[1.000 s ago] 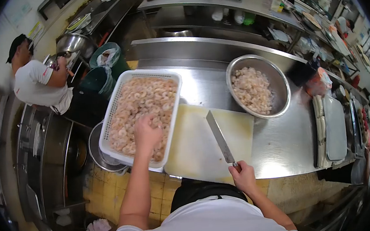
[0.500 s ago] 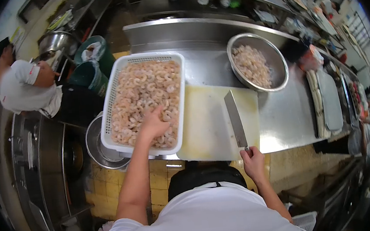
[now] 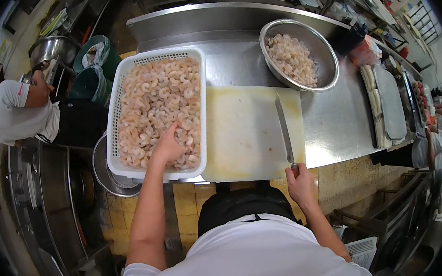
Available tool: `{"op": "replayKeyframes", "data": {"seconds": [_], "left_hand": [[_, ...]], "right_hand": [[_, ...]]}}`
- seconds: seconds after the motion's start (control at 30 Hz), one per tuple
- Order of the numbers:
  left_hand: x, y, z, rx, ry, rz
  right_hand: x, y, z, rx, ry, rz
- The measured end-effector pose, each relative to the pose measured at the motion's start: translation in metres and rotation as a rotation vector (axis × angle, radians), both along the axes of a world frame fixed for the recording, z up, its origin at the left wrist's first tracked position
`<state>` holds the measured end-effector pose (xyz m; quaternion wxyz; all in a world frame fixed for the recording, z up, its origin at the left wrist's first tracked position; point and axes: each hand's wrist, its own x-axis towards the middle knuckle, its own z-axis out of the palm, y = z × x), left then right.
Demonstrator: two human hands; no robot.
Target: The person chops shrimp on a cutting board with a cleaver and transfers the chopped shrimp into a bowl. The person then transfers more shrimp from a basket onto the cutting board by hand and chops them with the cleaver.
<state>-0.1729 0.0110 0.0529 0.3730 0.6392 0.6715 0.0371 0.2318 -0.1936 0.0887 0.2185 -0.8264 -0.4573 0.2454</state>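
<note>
My left hand (image 3: pixel 168 147) is down among the peeled shrimp (image 3: pixel 162 98) near the front of a white perforated basket (image 3: pixel 204 113). Its fingers are bent into the pile, and their tips are partly hidden. My right hand (image 3: pixel 300 181) is wrapped round the handle of a long knife (image 3: pixel 284 130). The blade points away from me over the right part of the white cutting board (image 3: pixel 239 131), turned nearly edge-on. Behind the board to the right, a steel bowl (image 3: pixel 328 63) holds pieces of shrimp (image 3: pixel 292 58).
A steel pot (image 3: pixel 102 172) stands beside the basket's lower left. Green bins (image 3: pixel 89 84) and a co-worker (image 3: pixel 21 111) are at the left. Stacked trays (image 3: pixel 389 105) lie on the steel table (image 3: pixel 336 138) at the right. Another person (image 3: pixel 435 150) is at the far right.
The view has shifted, so the table appears higher. My left hand stays in the shrimp, with its fingers placed differently. The knife has swung more upright and its blade looks narrower.
</note>
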Motion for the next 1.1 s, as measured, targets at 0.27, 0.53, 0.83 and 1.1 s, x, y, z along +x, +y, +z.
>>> {"op": "replayKeyframes", "data": {"seconds": [0.27, 0.53, 0.83, 1.1], "left_hand": [[0.017, 0.019, 0.000, 0.018, 0.104, -0.065], [0.005, 0.013, 0.000, -0.269, -0.833, 0.728], [0.105, 0.015, 0.094, 0.044, -0.937, 0.555], [0.219, -0.004, 0.054, 0.190, -0.394, 0.065]], "right_hand": [[0.010, 0.028, 0.002, 0.021, -0.047, 0.262], [0.032, 0.038, 0.002, 0.019, 0.054, 0.385], [0.055, 0.042, -0.012, 0.052, 0.220, 0.323], [0.056, 0.040, -0.009, 0.025, 0.347, 0.241]]}}
